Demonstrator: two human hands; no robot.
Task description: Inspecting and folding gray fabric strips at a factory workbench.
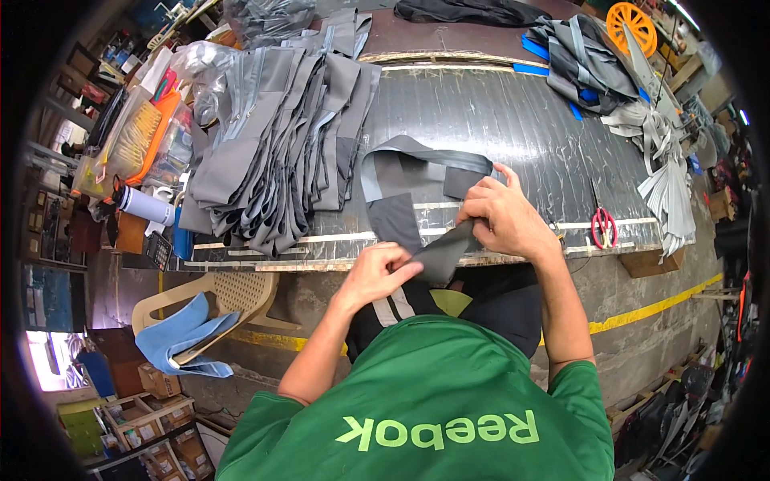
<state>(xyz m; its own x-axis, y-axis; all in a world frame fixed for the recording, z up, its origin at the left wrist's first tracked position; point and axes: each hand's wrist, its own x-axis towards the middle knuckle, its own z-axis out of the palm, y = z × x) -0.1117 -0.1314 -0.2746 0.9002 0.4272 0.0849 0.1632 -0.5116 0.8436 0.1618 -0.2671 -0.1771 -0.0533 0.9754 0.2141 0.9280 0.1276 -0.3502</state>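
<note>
Between my hands is a loop of dark grey fabric strip [391, 215] with a lighter blue-grey band along its edge. It curves up onto the table and hangs over the front edge toward my lap. My left hand [377, 272] pinches the strip's lower part near the table edge, thumb pointing right. A little higher and to the right, my right hand [505, 215] has its fingers closed on the same strip, its forefinger near the banded end. To the left lies a large pile of similar grey fabric strips [277, 144].
Red-handled scissors [603, 228] lie right of my right hand on the dark table [481, 104]. White strips [666, 176] hang off the right end, below a grey and blue fabric heap [581, 60]. Bins and a white tumbler [146, 204] stand left; a beige chair [233, 298] is below.
</note>
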